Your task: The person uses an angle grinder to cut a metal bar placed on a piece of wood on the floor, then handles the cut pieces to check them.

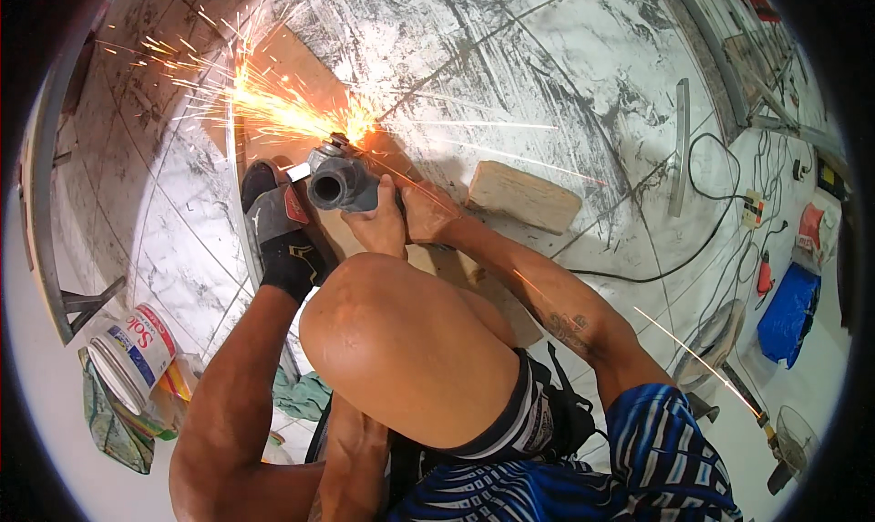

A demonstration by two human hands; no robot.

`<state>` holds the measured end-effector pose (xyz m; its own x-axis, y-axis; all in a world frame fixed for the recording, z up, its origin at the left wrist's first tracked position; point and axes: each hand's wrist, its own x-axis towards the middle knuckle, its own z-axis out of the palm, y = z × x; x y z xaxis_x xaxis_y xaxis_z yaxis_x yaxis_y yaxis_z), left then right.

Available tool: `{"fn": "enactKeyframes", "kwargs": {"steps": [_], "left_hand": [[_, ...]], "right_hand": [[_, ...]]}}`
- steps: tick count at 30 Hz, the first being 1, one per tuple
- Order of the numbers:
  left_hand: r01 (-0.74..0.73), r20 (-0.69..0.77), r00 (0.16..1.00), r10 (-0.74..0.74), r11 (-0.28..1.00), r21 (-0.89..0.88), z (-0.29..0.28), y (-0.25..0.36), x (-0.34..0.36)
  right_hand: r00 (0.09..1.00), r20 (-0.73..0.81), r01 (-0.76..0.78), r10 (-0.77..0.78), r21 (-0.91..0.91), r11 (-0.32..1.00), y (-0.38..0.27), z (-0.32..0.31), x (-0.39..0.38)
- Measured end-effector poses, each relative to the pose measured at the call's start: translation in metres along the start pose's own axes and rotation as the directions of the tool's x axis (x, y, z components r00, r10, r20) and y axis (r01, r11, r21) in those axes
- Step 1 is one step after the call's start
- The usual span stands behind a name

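Observation:
A grey and black angle grinder (339, 178) runs above a long board on the floor. Bright sparks (301, 117) spray from its head toward the upper left. My left hand (383, 223) is closed around the grinder's body, its forearm passing behind my bent knee. Right beside it, my right hand (428, 210) is closed with its fingers curled and partly hidden; what it grips cannot be made out. The brown board (290, 62) reaches under the grinder and my hands. Glare hides the point where the disc cuts. My shod left foot (278, 217) rests beside the board.
A wooden block (524, 197) lies right of my hands on the tiled floor. Farther right are a metal bar (680, 148), a black cable (674, 271) and a blue package (789, 317). A white bucket (137, 353) stands at lower left. A long metal profile (251, 249) runs by my foot.

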<state>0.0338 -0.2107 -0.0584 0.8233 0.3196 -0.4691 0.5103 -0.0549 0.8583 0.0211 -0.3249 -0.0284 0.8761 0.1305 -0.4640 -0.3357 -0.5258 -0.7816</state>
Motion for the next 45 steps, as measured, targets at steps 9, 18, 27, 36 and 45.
{"fn": "enactKeyframes", "kwargs": {"steps": [9,18,27,36,45], "left_hand": [[-0.089,0.03,0.995,0.091,0.994,-0.057,0.004,0.021,-0.016],[-0.14,0.007,0.99,0.141,0.987,-0.08,0.004,0.02,-0.014],[-0.133,0.094,0.986,0.139,0.989,-0.07,0.006,0.02,-0.013],[-0.107,0.02,0.994,0.107,0.994,-0.022,0.007,0.016,-0.016],[-0.126,0.126,0.982,0.139,0.987,-0.104,0.002,0.028,-0.018]], "right_hand": [[1.0,-0.022,0.019,-0.021,-0.082,0.996,0.012,0.012,0.001],[1.0,-0.02,0.02,-0.022,-0.117,0.993,-0.001,0.003,-0.005],[0.997,-0.071,0.013,-0.02,-0.105,0.994,0.012,0.012,0.001],[0.986,-0.146,0.083,-0.079,0.022,0.996,0.02,0.019,0.001],[0.998,-0.029,0.048,-0.049,-0.027,0.998,0.009,0.008,0.002]]}}
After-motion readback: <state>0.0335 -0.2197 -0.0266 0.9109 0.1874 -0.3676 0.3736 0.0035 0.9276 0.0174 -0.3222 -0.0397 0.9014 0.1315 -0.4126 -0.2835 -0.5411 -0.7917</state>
